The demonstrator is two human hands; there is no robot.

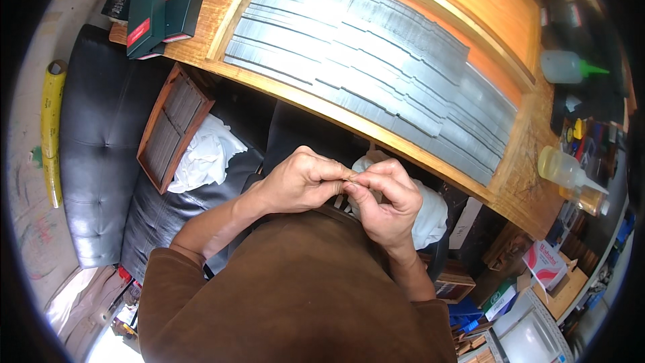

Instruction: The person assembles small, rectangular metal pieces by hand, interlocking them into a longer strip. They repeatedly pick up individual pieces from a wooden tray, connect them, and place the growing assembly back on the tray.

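My left hand (299, 181) and my right hand (383, 198) meet in front of my chest, just below the edge of a wooden workbench (517, 181). Both pinch a small thin wooden strip (351, 176) between thumbs and fingertips. A few more thin wooden slats (341, 202) stick out below the fingers. Under the right hand lies a white cloth (430, 218) on my lap. On the bench above, several long grey metal strips (376, 60) lie side by side in a shallow wooden tray.
A black padded seat (101, 161) stands at the left with a wooden box of thin slats (171, 128) and another white cloth (205, 154). Dark green boxes (161, 7) lie at the bench's left end. Squeeze bottles (568, 67) (564, 168) stand at the right.
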